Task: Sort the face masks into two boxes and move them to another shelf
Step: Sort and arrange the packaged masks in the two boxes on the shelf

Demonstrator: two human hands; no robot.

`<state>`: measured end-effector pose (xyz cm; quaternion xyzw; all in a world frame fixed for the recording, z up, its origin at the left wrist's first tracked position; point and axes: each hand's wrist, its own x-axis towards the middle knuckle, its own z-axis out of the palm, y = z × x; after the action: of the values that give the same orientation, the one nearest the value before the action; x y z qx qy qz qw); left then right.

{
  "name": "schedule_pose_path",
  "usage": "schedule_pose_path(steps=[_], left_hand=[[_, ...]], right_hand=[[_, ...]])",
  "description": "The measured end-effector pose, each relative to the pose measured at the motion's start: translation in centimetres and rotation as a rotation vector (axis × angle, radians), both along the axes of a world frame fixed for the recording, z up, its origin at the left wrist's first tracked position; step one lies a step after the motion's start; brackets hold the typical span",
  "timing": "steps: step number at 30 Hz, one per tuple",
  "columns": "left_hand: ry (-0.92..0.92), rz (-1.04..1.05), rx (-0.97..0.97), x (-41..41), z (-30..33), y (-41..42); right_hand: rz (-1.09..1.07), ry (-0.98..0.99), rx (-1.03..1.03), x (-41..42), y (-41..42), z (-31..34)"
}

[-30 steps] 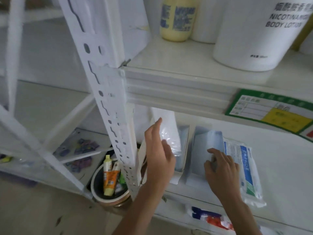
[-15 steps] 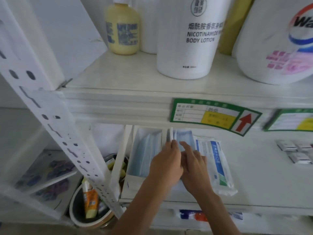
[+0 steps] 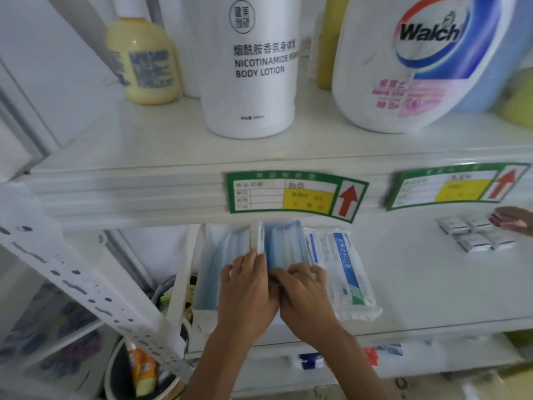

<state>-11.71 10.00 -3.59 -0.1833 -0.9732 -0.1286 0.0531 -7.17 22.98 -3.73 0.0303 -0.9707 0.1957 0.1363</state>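
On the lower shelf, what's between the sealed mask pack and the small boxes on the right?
Nothing. In the head view, bare white shelf runs from the sealed mask pack to the small boxes.

The white bottle [image 3: 250, 67] reads "NICOTINAMIDE BODY LOTION"; the detergent jug [image 3: 403, 62] reads "Walch".

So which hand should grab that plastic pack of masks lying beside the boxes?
Probably the right hand: it sits right next to the sealed clear plastic mask pack, while the left hand is over by the left white box.
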Motion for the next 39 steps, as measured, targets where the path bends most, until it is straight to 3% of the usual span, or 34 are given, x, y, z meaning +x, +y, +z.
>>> schedule_pose_path(steps=[3,9,15,20,24,27,31,34,39], left_hand=[[-0.033,-0.016,0.001,0.0,-0.1,-0.4],[-0.117,0.021,0.303,-0.2,-0.1,-0.7],[-0.120,0.010,0.396,-0.2,-0.3,-1.2],[-0.081,0.016,0.407,0.0,-0.5,-1.1],[-0.050,-0.007,0.350,0.2,-0.5,-0.8],[-0.033,-0.031,0.418,0.3,-0.4,-1.2],[-0.025,0.019,0.606,0.5,0.6,-2.0],[0.080,0.055,0.656,1.0,2.0,-2.4],[0.232,0.100,0.841,1.7,4.7,-2.6]], right_hand=[[0.027,-0.055,0.005,0.0,0.3,-0.1],[-0.046,0.019,-0.101,0.7,0.9,-0.5],[-0.063,0.045,-0.110,0.9,0.9,-0.5],[-0.248,-0.063,0.093,1.4,-0.8,-0.1],[-0.241,-0.138,0.162,1.3,-2.4,0.7],[-0.157,-0.165,0.194,1.3,-3.2,1.1],[-0.011,-0.179,-0.051,0.7,-3.1,1.4],[-0.024,-0.207,-0.183,-0.4,-2.4,1.8],[-0.096,-0.164,-0.094,-1.2,-1.1,1.3]])
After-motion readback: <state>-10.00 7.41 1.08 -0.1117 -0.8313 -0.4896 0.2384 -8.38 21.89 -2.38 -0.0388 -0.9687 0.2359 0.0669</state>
